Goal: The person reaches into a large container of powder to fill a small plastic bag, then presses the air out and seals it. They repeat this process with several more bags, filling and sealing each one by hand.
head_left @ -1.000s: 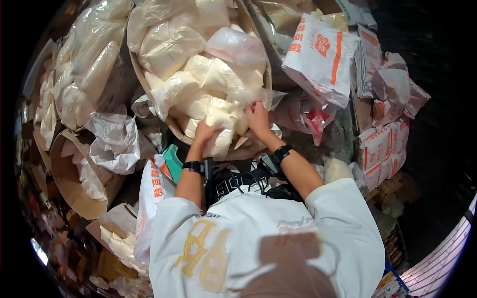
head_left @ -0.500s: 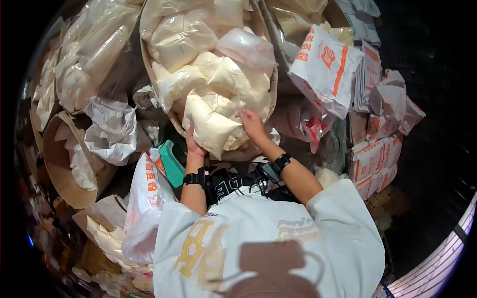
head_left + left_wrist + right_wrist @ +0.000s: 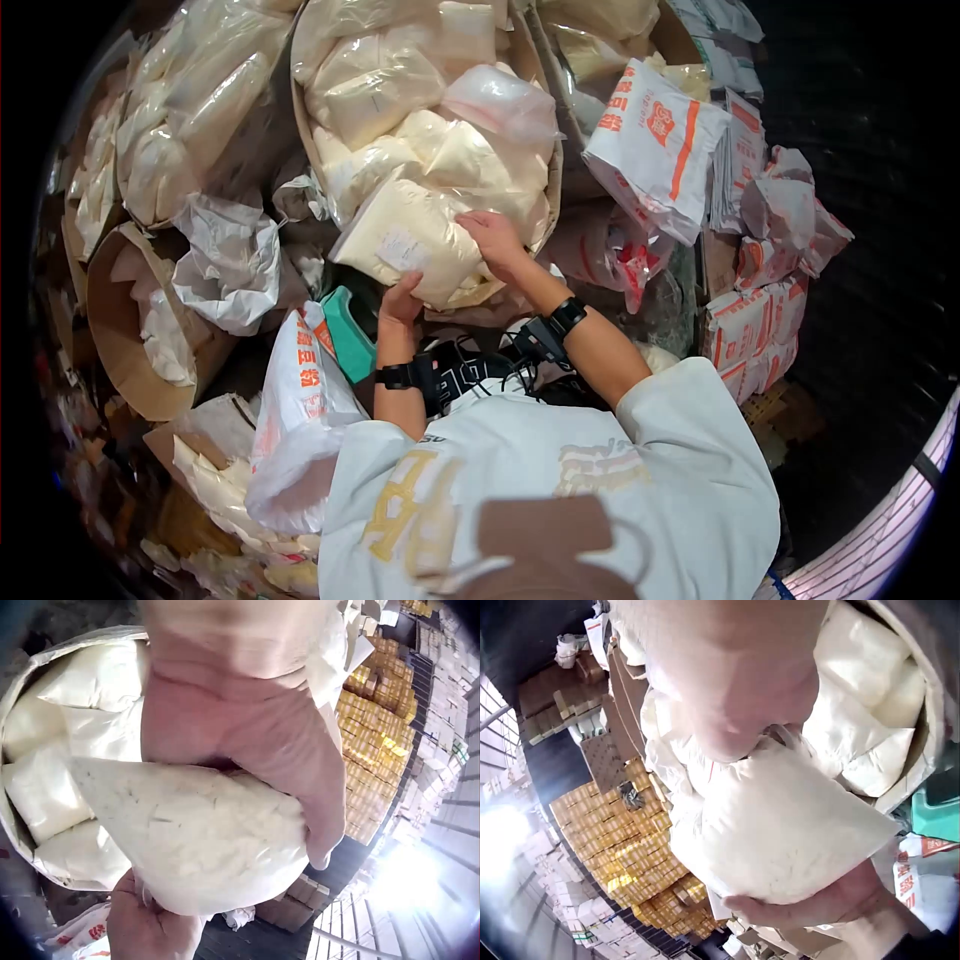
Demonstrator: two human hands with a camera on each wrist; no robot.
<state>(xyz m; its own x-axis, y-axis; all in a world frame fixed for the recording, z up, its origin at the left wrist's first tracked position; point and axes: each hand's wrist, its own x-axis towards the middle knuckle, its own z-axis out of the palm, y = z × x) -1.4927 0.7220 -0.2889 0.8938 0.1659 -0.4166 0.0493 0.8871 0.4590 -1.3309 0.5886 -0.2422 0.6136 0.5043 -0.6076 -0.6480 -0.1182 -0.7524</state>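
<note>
A plump bag of cream-coloured powder (image 3: 415,235), with a pale label on its face, is held between both hands over the large box of similar bags. The left hand (image 3: 402,300) grips its lower edge, thumb on the near face; the left wrist view shows that hand (image 3: 247,735) over the bag (image 3: 195,832). At the bag's upper right edge, the right hand (image 3: 492,243) pinches the plastic. In the right wrist view the left hand (image 3: 817,904) lies under the bag (image 3: 787,825), and the right hand's fingertips (image 3: 735,742) are partly hidden.
Around the large box (image 3: 552,190) stand a smaller round-edged carton (image 3: 115,330), a crumpled white bag (image 3: 230,265), a green object (image 3: 350,335) and a white bag with orange print (image 3: 300,400). To the right are a white-and-orange sack (image 3: 655,145) and stacked printed packs (image 3: 755,325).
The hands have lifted a powder bag from among the others and turned it, so its labelled face now shows. The head view has shifted slightly.
</note>
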